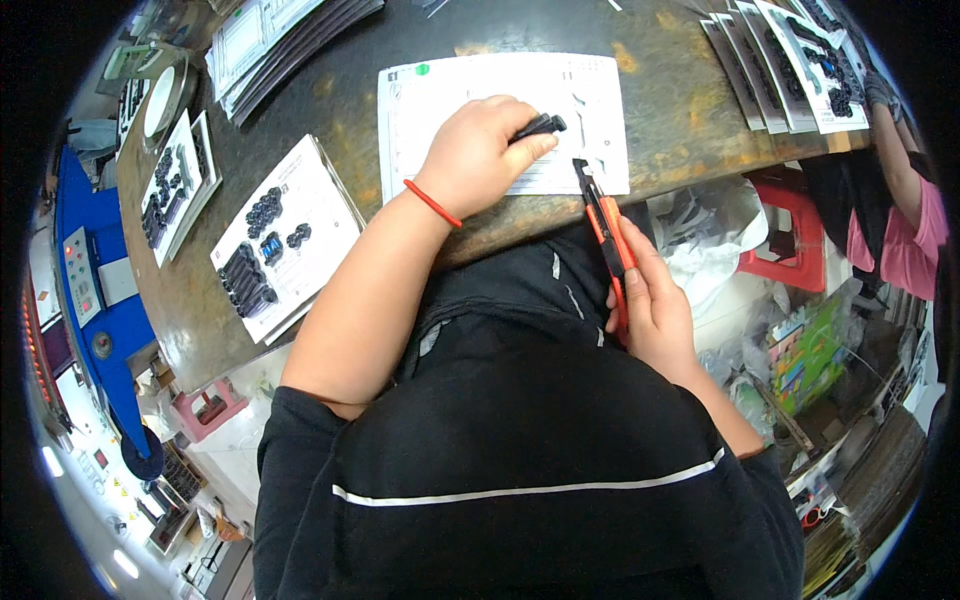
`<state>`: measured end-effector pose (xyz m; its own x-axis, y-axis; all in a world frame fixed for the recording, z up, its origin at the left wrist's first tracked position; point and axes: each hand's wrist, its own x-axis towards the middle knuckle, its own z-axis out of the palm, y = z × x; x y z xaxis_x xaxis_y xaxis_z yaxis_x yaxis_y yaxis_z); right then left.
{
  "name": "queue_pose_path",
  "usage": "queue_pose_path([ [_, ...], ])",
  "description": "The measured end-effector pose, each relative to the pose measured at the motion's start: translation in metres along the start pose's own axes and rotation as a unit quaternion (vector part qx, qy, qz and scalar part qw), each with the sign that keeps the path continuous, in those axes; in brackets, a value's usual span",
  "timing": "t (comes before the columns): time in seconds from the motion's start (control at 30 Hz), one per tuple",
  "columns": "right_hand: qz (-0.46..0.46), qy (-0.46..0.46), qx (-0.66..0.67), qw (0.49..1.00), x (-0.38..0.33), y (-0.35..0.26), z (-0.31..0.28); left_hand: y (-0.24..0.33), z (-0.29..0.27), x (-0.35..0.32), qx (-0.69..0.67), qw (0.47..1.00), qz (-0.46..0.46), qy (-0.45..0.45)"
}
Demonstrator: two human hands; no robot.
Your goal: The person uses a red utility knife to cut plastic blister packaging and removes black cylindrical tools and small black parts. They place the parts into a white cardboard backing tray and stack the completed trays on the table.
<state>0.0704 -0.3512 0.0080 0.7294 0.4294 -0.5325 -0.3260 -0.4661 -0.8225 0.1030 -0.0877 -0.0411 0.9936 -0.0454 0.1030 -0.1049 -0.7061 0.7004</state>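
Note:
My left hand [478, 150], with a red cord round its wrist, is closed on small black parts [540, 127] that stick out between thumb and fingers. It hovers over or rests on a white printed sheet [420, 130] with a green dot, at the table's near edge; which of the two I cannot tell. My right hand [655, 305] is closed round an orange-and-black utility knife [607, 235]. The knife points away from me, its far end over the sheet's lower right part. Whether its blade is out is too small to tell.
Stacked white cards with black parts [290, 225] lie left on the worn table [500, 225]; more cards [165, 200] stand beyond. A sheet pile [265, 50] lies far left, mounted cards [800, 70] far right. Another person's pink sleeve [915, 240] and a red stool [800, 235] are right.

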Motion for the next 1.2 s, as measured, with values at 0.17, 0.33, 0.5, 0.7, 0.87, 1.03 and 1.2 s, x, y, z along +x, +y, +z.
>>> queue_pose_path([
  [0.17,-0.092,0.016,-0.121,0.988,0.002,0.014,-0.003,-0.009,-0.011,0.005,-0.215,0.95,-0.223,-0.035],
  [0.33,-0.109,0.018,-0.164,0.98,0.005,0.012,-0.004,-0.003,-0.016,0.016,-0.279,0.916,-0.29,-0.005],
  [0.5,-0.13,0.024,-0.149,0.98,0.005,0.017,-0.005,-0.007,-0.017,0.02,-0.309,0.9,-0.307,-0.002],
  [0.7,-0.191,0.059,-0.195,0.96,0.006,0.014,-0.005,-0.007,-0.017,0.022,-0.293,0.896,-0.334,0.016],
  [0.87,-0.246,0.076,-0.227,0.939,0.007,0.017,-0.008,-0.013,-0.014,0.026,-0.32,0.884,-0.34,-0.003],
  [1.03,-0.309,0.005,-0.289,0.906,0.009,0.003,-0.016,-0.014,-0.012,0.025,-0.281,0.903,-0.325,0.0],
  [1.2,-0.334,0.002,-0.354,0.873,0.026,-0.016,-0.017,-0.015,-0.01,0.025,-0.27,0.907,-0.324,0.003],
])
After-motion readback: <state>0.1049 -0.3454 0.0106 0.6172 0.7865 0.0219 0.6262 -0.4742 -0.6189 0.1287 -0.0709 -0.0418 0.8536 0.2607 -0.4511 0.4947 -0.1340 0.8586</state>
